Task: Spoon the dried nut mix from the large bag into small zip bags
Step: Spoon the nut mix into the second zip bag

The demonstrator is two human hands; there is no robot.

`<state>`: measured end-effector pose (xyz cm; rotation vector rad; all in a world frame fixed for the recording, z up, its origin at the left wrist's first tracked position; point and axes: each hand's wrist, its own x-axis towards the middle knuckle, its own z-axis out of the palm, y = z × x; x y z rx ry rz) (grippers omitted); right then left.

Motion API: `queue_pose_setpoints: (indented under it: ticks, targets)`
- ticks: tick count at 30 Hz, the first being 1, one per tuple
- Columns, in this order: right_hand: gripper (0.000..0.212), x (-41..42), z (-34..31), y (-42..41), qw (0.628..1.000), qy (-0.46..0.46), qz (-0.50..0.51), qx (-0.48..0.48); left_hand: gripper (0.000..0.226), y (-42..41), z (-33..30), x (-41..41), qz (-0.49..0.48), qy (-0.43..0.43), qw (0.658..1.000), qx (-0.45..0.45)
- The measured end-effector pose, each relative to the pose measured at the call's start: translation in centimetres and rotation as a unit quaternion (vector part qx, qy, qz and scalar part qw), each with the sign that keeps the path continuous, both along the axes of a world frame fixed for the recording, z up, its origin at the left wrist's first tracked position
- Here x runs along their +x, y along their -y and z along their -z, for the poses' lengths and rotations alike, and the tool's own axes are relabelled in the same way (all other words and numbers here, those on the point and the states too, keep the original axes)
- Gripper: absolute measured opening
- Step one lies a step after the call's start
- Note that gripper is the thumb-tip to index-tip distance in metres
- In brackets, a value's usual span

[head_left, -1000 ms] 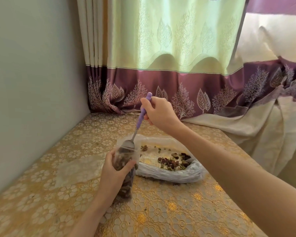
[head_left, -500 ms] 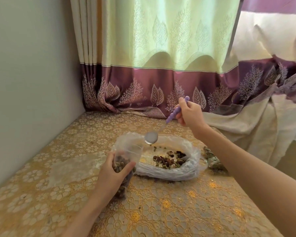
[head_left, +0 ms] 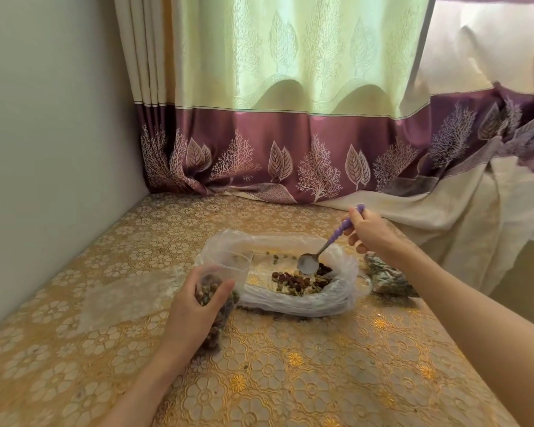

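On the gold floral surface (head_left: pixel 290 380), in the single head view, the large bag (head_left: pixel 305 303) lies open near the centre, its clear plastic rolled down into a thick rim. A small heap of nut mix (head_left: pixel 299 282) sits inside it toward the right half, with a few loose bits scattered toward 12 o'clock of the heap.

The right hand (head_left: pixel 370 231), at about 2 o'clock from the bag's centre, is closed around the purple handle of a spoon (head_left: pixel 324 248). The spoon slants down to the left, and its metal bowl hangs just above the upper edge of the heap; whether it touches the nuts cannot be told. The bowl looks empty.

The left hand (head_left: pixel 195 309), at about 8 o'clock from the large bag, is wrapped around a small zip bag (head_left: pixel 225 272), holding it upright with its mouth open against the large bag's left rim. Nuts fill its lower part, showing between thumb and fingers.

At 3 o'clock of the large bag, just beside it, lies a filled packet (head_left: pixel 386 278) of greenish mix. A sheet of clear plastic (head_left: pixel 127 297) lies flat at 9 o'clock of the left hand. A purple and green curtain (head_left: pixel 290 118) hangs behind, at 12 o'clock.
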<state>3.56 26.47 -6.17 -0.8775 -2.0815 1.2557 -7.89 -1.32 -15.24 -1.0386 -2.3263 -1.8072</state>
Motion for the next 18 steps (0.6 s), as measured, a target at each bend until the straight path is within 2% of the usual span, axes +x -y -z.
queue_pose_setpoints:
  ticks: [5,9,12,18]
  targets:
    - [0.038,0.7,0.9,-0.6,0.997,0.019,-0.015,-0.069,0.037,0.0,0.1,0.0,0.003,0.001,1.000,-0.004]
    - [0.038,1.1,1.3,-0.9,0.990,0.046,-0.063,-0.120,0.029,0.0,-0.1,0.1,0.004,0.001,1.000,-0.003]
    - [0.037,1.4,1.5,-1.0,0.983,0.054,-0.092,-0.153,0.032,0.0,-0.3,0.3,0.003,0.003,1.000,-0.004]
    - [0.035,1.3,2.3,-0.7,0.976,0.022,-0.099,-0.194,0.038,0.0,-0.3,0.3,0.005,0.003,1.000,0.001]
